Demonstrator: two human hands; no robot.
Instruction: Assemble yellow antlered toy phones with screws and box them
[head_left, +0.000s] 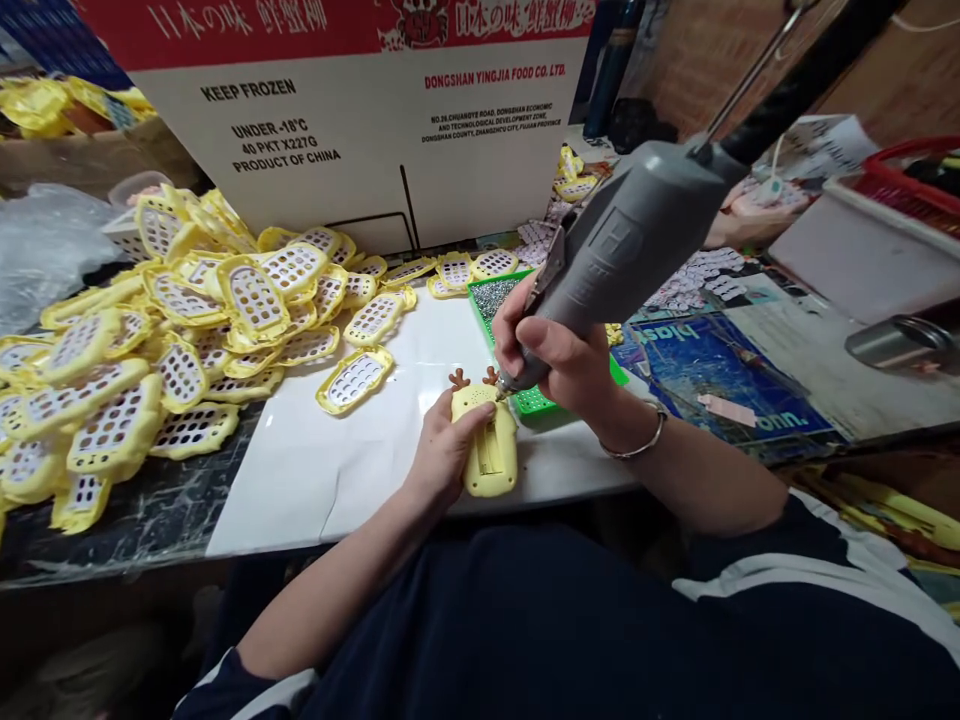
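My left hand (444, 450) grips a yellow toy casing (491, 448) with small brown antlers, lying back side up on the white board (315, 470). My right hand (559, 355) is wrapped round a grey electric screwdriver (637, 235), whose tip touches the casing's top edge. A metal bangle sits on my right wrist. The screwdriver hangs from a cable running up and right.
A big heap of yellow perforated front covers (150, 340) fills the left of the bench. A green tray of small screws (499, 300) lies behind my right hand. A cardboard box (360, 110) stands at the back. White keypad pieces (697, 280), a blue printed sheet and a red basket (911, 175) lie to the right.
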